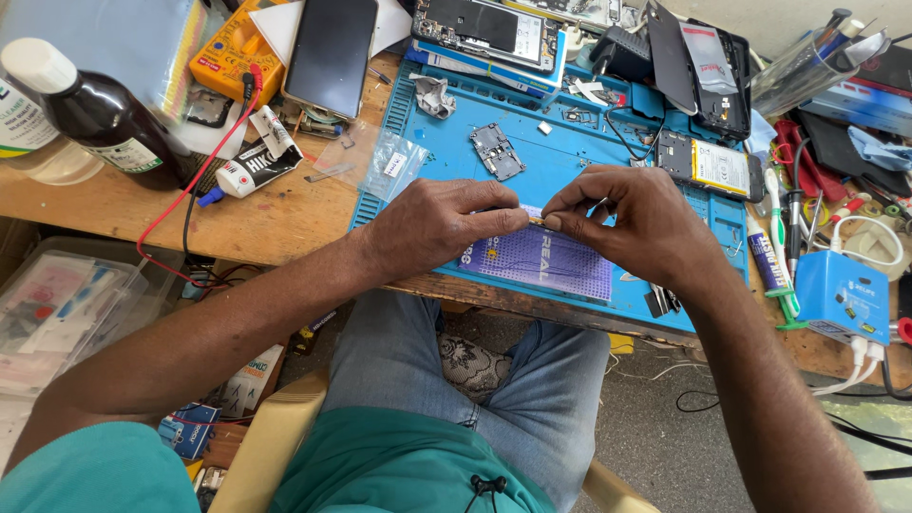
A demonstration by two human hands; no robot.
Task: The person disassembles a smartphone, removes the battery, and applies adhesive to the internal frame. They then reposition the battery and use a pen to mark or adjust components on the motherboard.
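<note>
A tiny, thin metallic part (535, 219), too small to be identified, is pinched between the fingertips of the left hand (446, 223) and the right hand (627, 223), which are brought together tip to tip just above the near edge of a blue silicone repair mat (570, 152). Both hands are closed in a fine pinch on that part, thumb against forefinger on each side. Directly beneath them a purple perforated rectangular pad (546, 261) is laid on the mat. Farther back on the mat a small dark circuit board (496, 151) is seen lying flat, and to the right an opened phone with its yellow-labelled battery exposed (708, 166) is set (its back cover is off). On the worn wooden workbench (275, 218), left of the mat, a dark brown glass bottle with a white cap (95, 114) is stood upright, and a yellow multimeter (233, 47) with a red lead (199, 180) is placed near a face-down black smartphone (332, 52). A small blue box-shaped device with white cables (844, 296) is kept at the right edge.
</note>
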